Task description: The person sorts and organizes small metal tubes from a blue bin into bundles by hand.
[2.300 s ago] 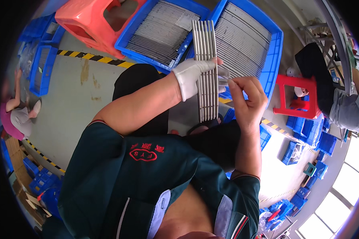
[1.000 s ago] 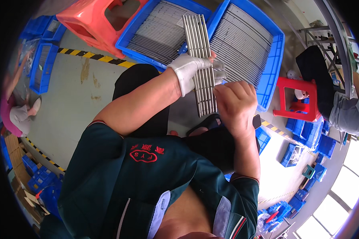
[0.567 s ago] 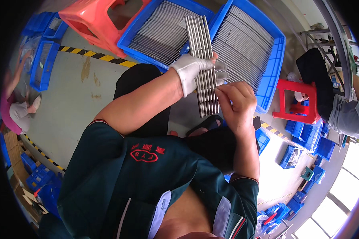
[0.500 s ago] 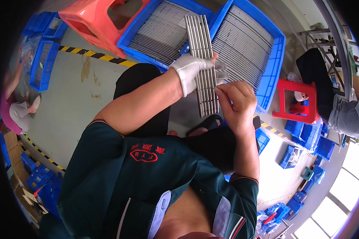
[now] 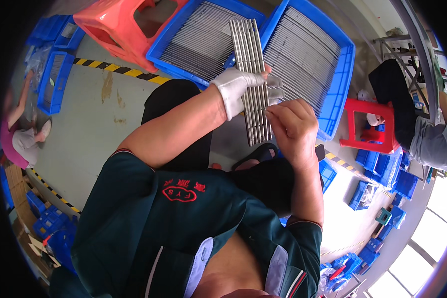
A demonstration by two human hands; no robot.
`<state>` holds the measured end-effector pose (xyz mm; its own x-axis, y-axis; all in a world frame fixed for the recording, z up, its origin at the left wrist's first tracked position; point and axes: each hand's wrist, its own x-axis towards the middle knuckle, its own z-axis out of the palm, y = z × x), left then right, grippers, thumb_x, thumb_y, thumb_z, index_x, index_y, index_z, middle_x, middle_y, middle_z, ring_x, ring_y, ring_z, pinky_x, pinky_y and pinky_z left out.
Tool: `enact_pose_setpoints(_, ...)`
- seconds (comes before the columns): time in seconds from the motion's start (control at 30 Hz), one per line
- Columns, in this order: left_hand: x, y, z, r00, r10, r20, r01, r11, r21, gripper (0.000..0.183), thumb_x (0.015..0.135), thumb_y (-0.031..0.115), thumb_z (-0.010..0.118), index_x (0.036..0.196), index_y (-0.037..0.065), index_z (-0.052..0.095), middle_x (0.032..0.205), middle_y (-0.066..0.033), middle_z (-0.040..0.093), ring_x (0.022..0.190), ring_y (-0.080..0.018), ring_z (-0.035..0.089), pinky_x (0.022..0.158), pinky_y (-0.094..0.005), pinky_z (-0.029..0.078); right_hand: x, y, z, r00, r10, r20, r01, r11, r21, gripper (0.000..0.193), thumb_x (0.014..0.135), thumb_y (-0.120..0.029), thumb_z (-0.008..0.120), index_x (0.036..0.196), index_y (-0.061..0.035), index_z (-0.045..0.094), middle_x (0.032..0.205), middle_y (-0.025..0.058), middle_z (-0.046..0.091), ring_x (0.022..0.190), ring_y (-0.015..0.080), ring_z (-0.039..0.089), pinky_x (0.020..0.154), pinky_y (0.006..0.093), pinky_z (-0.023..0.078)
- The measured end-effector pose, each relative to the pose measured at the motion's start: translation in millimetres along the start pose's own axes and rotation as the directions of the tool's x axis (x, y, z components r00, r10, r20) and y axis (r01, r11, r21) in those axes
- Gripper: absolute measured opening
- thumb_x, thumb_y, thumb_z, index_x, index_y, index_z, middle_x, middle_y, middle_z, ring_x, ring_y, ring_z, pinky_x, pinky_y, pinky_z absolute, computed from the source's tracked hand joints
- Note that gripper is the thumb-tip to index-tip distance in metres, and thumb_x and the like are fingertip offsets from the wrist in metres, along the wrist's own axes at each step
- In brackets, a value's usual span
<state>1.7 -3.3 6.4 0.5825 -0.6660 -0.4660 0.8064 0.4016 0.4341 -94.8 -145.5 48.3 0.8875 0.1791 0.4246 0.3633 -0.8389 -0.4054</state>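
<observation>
Metal rods [image 5: 256, 110] lie side by side in a flat bundle, held up in front of the person, the upper end overlapping the view of two blue crates, the left crate [image 5: 159, 53] and the right crate [image 5: 340, 97], both filled with similar rods. Compared with about two seconds ago, the bundle's top has tipped to the left, and the right hand [image 5: 297, 126], then out beside the bundle, has come in against its right edge. Since half a second ago, little has shifted.

The gloved left hand [image 5: 235, 88] reaches across from the left, its fingers [image 5: 275, 93] clamped around the bundle, thumb over the front. The bare right hand is bent at the wrist, with thumb and forefinger tips close together; at this angle, whether they pinch a rod cannot be told.
</observation>
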Motion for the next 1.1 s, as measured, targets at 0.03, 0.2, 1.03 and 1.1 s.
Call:
enact_pose_setpoints(0.03,-0.9,0.6,-0.6,1.000,-0.002,0.005,0.002,1.000,-0.005,0.019,0.093,0.010,0.057,0.110,0.005,0.055,0.103,-0.0150,0.064,0.092,-0.0270,0.066,0.081,-0.0385,0.057,-1.1,1.9,1.1,1.000,0.002,-0.002,-0.002,1.000,0.000,0.012,0.068,-0.006,0.073,0.078,-0.0068,0.067,0.073,0.0045,0.061,0.069,0.0240,0.058,0.063,0.0352,0.046)
enact_pose_setpoints(0.2,-1.1,0.7,0.6,0.999,-0.002,0.032,0.001,1.000,0.003,0.018,0.092,0.010,0.058,0.109,0.004,0.056,0.102,-0.0142,0.064,0.091,-0.0262,0.066,0.079,-0.0369,0.057,-1.5,0.5,4.7,1.000,-0.023,-0.014,0.023,0.999,-0.035,0.012,0.066,-0.006,0.074,0.077,-0.0066,0.067,0.071,0.0037,0.060,0.068,0.0238,0.057,0.062,0.0351,0.045)
enact_pose_setpoints(1.03,-1.8,-1.1,0.7,0.998,0.018,0.056,-0.019,1.000,0.018,0.019,0.093,0.009,0.056,0.112,0.005,0.055,0.103,-0.0146,0.064,0.091,-0.0243,0.067,0.081,-0.0357,0.057,-1.5,-1.2,0.3,1.000,0.013,0.003,-0.013,0.999,0.033,0.012,0.067,-0.007,0.074,0.075,-0.0072,0.066,0.072,0.0031,0.060,0.067,0.0240,0.056,0.062,0.0355,0.044)
enact_pose_setpoints(1.1,-1.1,-1.8,-0.4,0.998,0.009,0.061,-0.010,1.000,0.011,0.020,0.093,0.009,0.056,0.112,0.005,0.055,0.103,-0.0143,0.064,0.090,-0.0231,0.066,0.081,-0.0353,0.057,-2.0,-0.2,3.7,1.000,-0.010,0.011,0.010,1.000,0.023,0.012,0.066,-0.007,0.074,0.076,-0.0071,0.066,0.072,0.0031,0.060,0.067,0.0241,0.056,0.062,0.0352,0.044)
